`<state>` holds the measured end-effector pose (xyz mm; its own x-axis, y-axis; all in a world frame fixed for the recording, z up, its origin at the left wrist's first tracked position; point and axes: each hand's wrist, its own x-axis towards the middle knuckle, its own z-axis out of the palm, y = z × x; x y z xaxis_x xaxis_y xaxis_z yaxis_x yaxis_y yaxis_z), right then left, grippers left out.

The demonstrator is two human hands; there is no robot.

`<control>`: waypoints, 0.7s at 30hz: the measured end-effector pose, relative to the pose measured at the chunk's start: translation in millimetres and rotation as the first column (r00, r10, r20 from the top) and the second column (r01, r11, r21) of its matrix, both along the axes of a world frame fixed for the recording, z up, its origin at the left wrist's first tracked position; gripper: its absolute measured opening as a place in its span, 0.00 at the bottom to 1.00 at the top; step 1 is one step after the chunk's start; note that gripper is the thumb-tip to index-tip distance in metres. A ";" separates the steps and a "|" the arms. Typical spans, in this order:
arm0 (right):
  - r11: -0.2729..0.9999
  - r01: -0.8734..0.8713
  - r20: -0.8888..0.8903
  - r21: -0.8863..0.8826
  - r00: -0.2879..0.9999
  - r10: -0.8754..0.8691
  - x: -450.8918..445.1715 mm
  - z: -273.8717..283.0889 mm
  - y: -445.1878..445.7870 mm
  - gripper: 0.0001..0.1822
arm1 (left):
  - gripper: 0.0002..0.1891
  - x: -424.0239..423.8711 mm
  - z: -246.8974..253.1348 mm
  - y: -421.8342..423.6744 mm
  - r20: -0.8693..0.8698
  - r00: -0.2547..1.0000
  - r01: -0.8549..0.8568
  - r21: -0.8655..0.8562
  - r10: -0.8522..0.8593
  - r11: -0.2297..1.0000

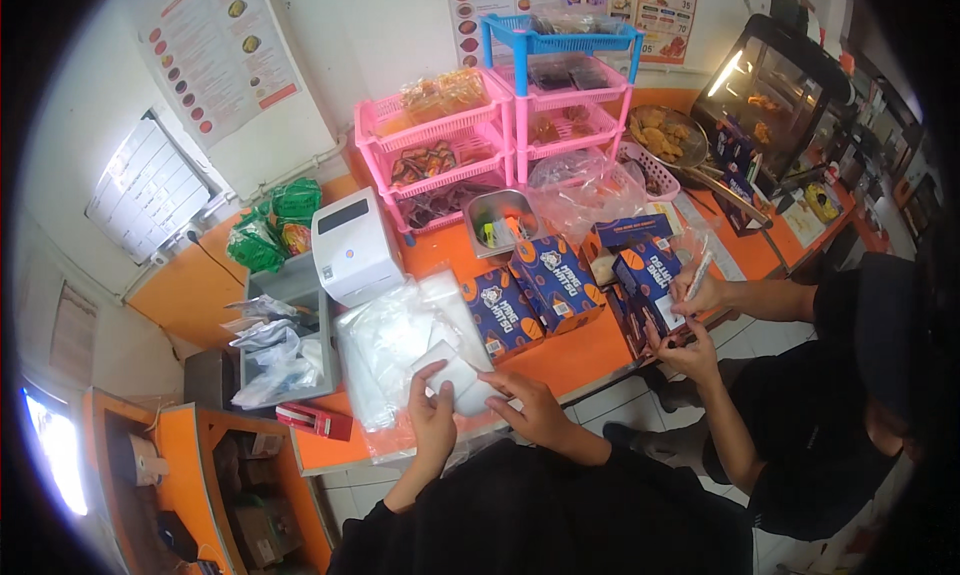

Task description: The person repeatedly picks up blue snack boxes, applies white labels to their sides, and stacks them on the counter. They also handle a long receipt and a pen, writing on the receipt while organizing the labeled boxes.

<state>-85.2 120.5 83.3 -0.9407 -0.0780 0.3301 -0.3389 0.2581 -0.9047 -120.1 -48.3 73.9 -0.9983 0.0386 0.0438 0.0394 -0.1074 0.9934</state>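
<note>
Between both hands is a piece of white paper or label [456, 380], held above the table's front edge. My left hand [433, 402] pinches its left side between thumb and fingers. My right hand [532, 411] touches its right side with the fingertips. Beneath and behind the paper lie clear plastic bags [386, 342]. A white label printer [355, 246] stands behind the bags. To the right of the bags are two blue and orange printed cardboard boxes [501, 312], side by side. A red tape dispenser or stapler-like tool [315, 421] lies at the front left edge.
A co-worker [795, 417] at the right writes with a pen [700, 273] on a box. A grey bin [328, 350] of packets stands left. Pink basket racks [435, 136], a metal container [504, 251], a strainer of fried food [667, 136] and a display warmer [772, 87] stand behind.
</note>
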 end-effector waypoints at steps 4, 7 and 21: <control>0.972 0.163 -0.146 0.168 0.979 -0.139 -16.5 5.5 -18.2 0.16 | 0.15 -12.0 -1.5 -1.5 0.054 0.994 0.090 0.134 -0.098 0.987; 0.933 0.245 -0.220 0.262 0.957 -0.190 -21.3 -2.4 -23.6 0.14 | 0.11 -29.0 -13.4 -12.1 0.149 0.972 0.169 0.095 -0.182 0.981; 0.770 0.546 -0.534 0.330 0.780 -0.325 -29.5 -12.4 -42.2 0.09 | 0.07 -86.8 -33.8 -17.6 0.431 0.802 0.174 0.492 -0.413 0.853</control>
<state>-114.7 78.3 70.9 -0.6763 0.0643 0.7338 -0.3988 0.8057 -0.4380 -206.9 -65.9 40.1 -0.8192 0.4309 -0.3785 -0.5543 -0.4256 0.7153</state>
